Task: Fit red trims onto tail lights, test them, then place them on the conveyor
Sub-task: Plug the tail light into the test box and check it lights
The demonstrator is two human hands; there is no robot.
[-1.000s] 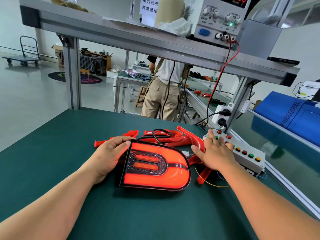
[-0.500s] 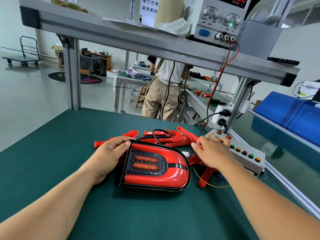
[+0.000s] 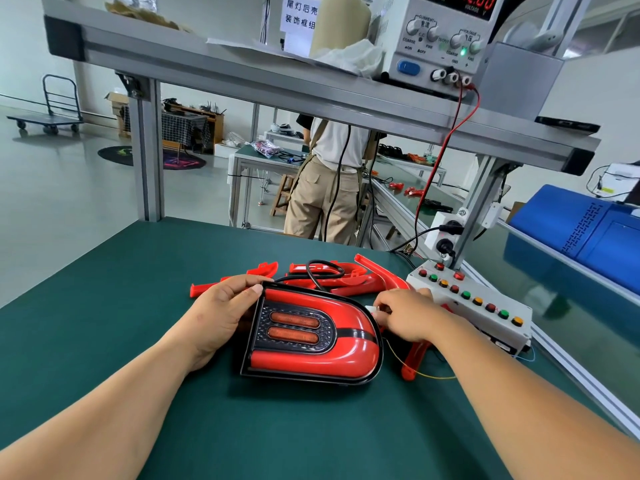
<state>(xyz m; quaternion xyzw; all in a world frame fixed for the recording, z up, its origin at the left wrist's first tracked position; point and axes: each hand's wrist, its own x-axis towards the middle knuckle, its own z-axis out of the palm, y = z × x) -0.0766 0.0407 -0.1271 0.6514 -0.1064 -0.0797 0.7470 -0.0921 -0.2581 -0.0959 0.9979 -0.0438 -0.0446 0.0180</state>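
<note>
**Item: tail light [image 3: 311, 355].** Lies flat on the green mat [image 3: 138, 306], middle of the bench, rounded end to the right. The red U-shaped surround looks seated all round, so I judge the trim fitted. Both inner bars are dark and no part glows.

**Item: my left hand [image 3: 221, 313].** Grips the lamp's far-left corner, with the thumb on the edge and the fingers curled over the far side, steadying it.

**Item: my right hand [image 3: 405, 317].** Sits at the lamp's right end, fingers bent and pinching what appears to be a white connector [image 3: 372, 309]. I cannot tell whether the plug is going in or coming out.

**Item: button box [image 3: 485, 323].** Just right of my right hand, with a row of red, green and amber buttons. Neither hand touches it.

**Item: power supply [image 3: 440, 39].** On the upper shelf, display reading 12.00, leads attached.

**Item: spare red trims [image 3: 332, 278].** Piled on the far side of the lamp, with a black cable [image 3: 325, 268] looped over them. One more red piece [image 3: 412, 362] lies under my right wrist.

**Item: conveyor [image 3: 571, 306].** Runs along the right of the bench, well apart from the lamp.

**Status.** Fitting looks done on this unit. Testing is in hand or just closing. Left to do: free the lamp from its lead and carry it right to the belt. The spare trims suggest more units to come.
</note>
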